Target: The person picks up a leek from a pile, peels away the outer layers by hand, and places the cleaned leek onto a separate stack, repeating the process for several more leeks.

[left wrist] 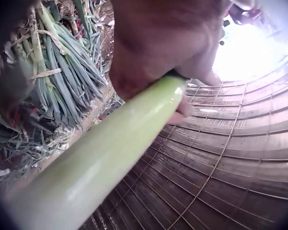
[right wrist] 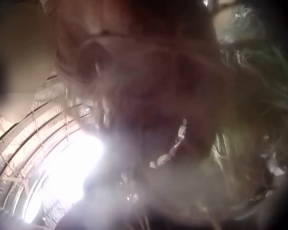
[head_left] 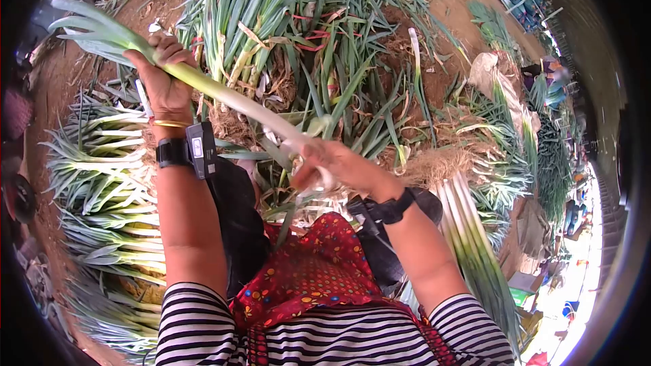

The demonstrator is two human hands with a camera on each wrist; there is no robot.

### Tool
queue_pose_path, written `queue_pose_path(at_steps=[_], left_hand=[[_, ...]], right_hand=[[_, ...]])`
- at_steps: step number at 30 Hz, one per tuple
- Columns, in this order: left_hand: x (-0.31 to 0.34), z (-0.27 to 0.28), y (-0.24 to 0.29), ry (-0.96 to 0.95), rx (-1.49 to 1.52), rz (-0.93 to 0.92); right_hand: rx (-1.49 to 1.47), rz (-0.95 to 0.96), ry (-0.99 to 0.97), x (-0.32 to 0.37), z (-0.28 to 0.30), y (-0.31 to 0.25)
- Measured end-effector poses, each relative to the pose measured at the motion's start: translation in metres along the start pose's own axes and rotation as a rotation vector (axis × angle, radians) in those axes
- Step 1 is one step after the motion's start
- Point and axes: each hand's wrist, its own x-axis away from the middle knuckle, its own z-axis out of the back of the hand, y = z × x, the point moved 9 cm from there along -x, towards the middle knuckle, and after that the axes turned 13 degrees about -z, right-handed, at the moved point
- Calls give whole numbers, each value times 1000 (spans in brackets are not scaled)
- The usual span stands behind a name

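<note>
A long green onion stalk (head_left: 227,97) slants across the head view, leaves at the upper left, white end at the lower right. The left hand (head_left: 165,78) grips it near the leaves. At the white end is the right hand (head_left: 349,168), fingers curled about it, with a loose pale strip hanging below. In the left wrist view the left hand (left wrist: 168,43) wraps round the pale green stalk (left wrist: 105,153). The right wrist view is blurred; the right hand (right wrist: 144,72) fills its upper middle, and what it holds cannot be made out there.
Trimmed onions (head_left: 108,190) lie in rows at the left. A leafy pile (head_left: 271,0) stands at the back on brown soil. Several white-ended stalks (head_left: 475,230) lie right of the right forearm, beside a rooty heap (head_left: 441,163). Peelings litter the ground between the knees.
</note>
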Motion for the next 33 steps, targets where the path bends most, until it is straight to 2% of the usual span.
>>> queue_pose_path(at_steps=[1, 2, 3, 4, 5, 7, 9, 11, 15, 17, 18, 20, 24, 26, 27, 29, 33], left_hand=[[1, 20, 8, 225, -212, -137], [8, 36, 23, 450, -423, -277], [17, 50, 27, 542, -689, -224], [23, 48, 20, 527, -850, -151], [26, 54, 14, 546, -847, -135], [28, 67, 11, 564, -845, -114], [28, 78, 6, 586, -645, -41], [28, 74, 6, 550, -618, -33], [24, 61, 5, 484, -638, -68], [26, 57, 4, 483, -664, -88], [27, 56, 9, 507, -714, -138], [29, 57, 12, 531, -761, -183], [29, 54, 10, 523, -734, -210], [26, 49, 1, 449, -706, -152], [26, 50, 1, 450, -706, -152], [22, 47, -7, 373, -631, -77], [26, 47, -13, 423, -758, -119]], right_hand=[[-115, -226, -227, -4, -24, 12], [-110, -225, -231, -7, -30, 13], [39, -30, 43, -9, -14, 1], [186, 164, 316, -3, -2, -11], [376, 410, 528, 3, 2, -20], [382, 416, 520, 4, 0, -21], [390, 419, 509, 10, -3, -30], [201, 153, 297, 5, -7, -24], [349, 173, 350, 5, -8, -30], [621, 375, 586, 12, -10, -38], [620, 375, 585, 10, -12, -38], [611, 650, 740, 28, -12, -56], [659, 691, 767, 35, -9, -65], [676, 512, 692, 25, -6, -59], [677, 511, 691, 26, -5, -59], [479, 401, 614, 20, 2, -49], [349, 384, 545, 19, -1, -45]])
